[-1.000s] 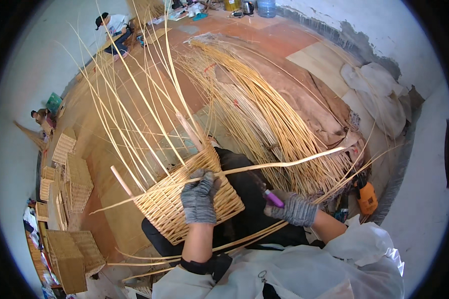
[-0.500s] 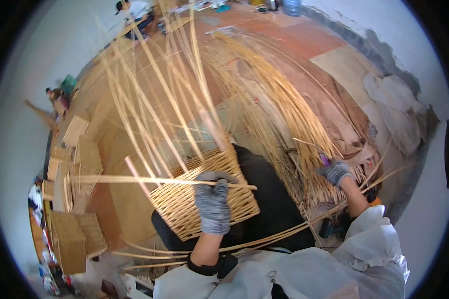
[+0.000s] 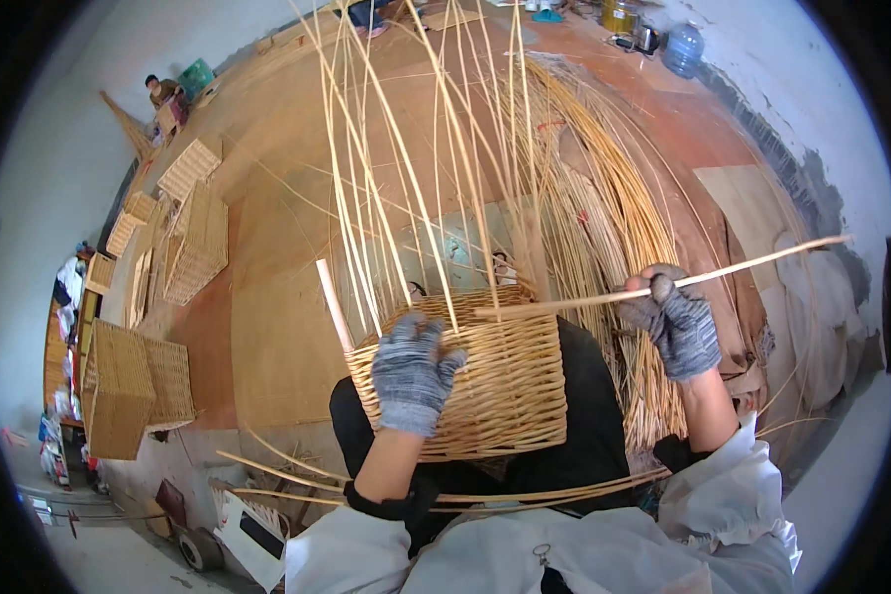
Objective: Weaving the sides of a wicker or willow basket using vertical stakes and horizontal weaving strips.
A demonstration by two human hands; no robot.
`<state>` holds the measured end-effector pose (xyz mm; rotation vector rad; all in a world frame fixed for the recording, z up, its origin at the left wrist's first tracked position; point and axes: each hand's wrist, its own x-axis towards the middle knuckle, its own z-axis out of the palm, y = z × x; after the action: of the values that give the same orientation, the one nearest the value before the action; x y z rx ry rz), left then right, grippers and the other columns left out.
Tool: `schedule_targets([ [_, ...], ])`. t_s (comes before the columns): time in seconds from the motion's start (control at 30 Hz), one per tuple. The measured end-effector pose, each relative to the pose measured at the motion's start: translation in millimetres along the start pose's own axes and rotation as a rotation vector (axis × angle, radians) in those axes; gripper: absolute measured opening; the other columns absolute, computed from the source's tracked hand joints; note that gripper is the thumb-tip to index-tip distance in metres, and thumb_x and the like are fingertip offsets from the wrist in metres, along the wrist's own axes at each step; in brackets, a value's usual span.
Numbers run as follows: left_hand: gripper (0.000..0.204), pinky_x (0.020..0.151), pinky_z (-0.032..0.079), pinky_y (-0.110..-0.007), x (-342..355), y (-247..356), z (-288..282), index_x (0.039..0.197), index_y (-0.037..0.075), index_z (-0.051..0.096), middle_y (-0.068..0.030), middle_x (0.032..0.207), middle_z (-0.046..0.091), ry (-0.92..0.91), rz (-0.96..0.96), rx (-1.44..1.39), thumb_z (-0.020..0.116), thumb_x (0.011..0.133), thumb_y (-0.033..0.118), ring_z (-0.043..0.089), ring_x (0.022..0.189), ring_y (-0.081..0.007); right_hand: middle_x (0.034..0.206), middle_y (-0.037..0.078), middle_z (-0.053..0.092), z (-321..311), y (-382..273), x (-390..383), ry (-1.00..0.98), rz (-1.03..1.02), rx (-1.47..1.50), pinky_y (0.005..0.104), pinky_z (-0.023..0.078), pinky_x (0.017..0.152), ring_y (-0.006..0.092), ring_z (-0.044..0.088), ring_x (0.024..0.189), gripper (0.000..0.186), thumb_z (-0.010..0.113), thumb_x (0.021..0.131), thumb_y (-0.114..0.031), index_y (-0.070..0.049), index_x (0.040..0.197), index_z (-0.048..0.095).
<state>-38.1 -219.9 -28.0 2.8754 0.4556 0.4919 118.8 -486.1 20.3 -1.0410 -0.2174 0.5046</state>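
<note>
A half-woven wicker basket [image 3: 495, 396] rests across my lap, with long upright willow stakes [image 3: 396, 139] rising from its rim. My left hand [image 3: 411, 376], in a grey knit glove, is curled over the rim at the left, its thumb apart against the outer wall. To the right of the basket, my gloved right hand [image 3: 675, 322] pinches a pale willow rod [image 3: 762, 265] between thumb and fingers. The rod's left end lies across the basket's upper right edge, in front of the stakes. A thicker pale stick [image 3: 335, 305] stands at the basket's left corner.
Bundled willow rods [image 3: 614, 168] lie on the floor to the right. Loose rods [image 3: 554, 492] cross my lap in front. Finished baskets [image 3: 119, 391] stand at the left. A water jug [image 3: 682, 49] is at the far right, and another person [image 3: 165, 96] sits far left.
The rod has passed from my left hand to my right. The purple-marked thing at my right hand is no longer visible. My left hand has settled at the rim, and the view has shifted.
</note>
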Motion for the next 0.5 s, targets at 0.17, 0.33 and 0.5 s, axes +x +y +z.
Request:
schedule_targets([
  [0.17, 0.047, 0.087, 0.042, -0.040, 1.5, -5.7, 8.9, 0.109, 0.005, 0.061, -0.0138, 0.108, 0.060, -0.210, -0.086, -0.013, 0.072, 0.071, 0.029, 0.054, 0.098, -0.0303, 0.094, 0.016, 0.063, -4.2, 35.8, 23.2, 0.112, 0.070, 0.047, 0.0405, 0.056, 0.076, 0.0263, 0.064, 0.088, 0.019, 0.061, 0.085, -0.013, -0.002, 0.100, 0.056],
  [0.33, 0.052, 0.085, 0.042, -0.040, 1.5, -6.5, 12.1, 0.112, 0.006, 0.058, -0.0108, 0.108, 0.061, -0.047, -0.112, -0.016, 0.073, 0.069, 0.030, 0.055, 0.093, -0.0324, 0.096, 0.018, 0.062, 14.6, 54.0, 31.3, -0.014, 0.159, 0.073, 0.0445, 0.056, 0.077, 0.0292, 0.062, 0.092, 0.018, 0.060, 0.085, -0.010, 0.000, 0.100, 0.056],
  [0.5, 0.045, 0.086, 0.042, -0.040, 13.9, -4.4, 2.6, 0.109, 0.006, 0.058, -0.0117, 0.108, 0.061, -0.199, -0.099, -0.107, 0.071, 0.072, 0.027, 0.056, 0.095, -0.0305, 0.093, 0.016, 0.062, -2.3, 53.9, 48.6, 0.032, 0.288, 0.102, 0.0441, 0.056, 0.076, 0.0281, 0.062, 0.090, 0.016, 0.058, 0.086, -0.009, 0.000, 0.100, 0.056],
])
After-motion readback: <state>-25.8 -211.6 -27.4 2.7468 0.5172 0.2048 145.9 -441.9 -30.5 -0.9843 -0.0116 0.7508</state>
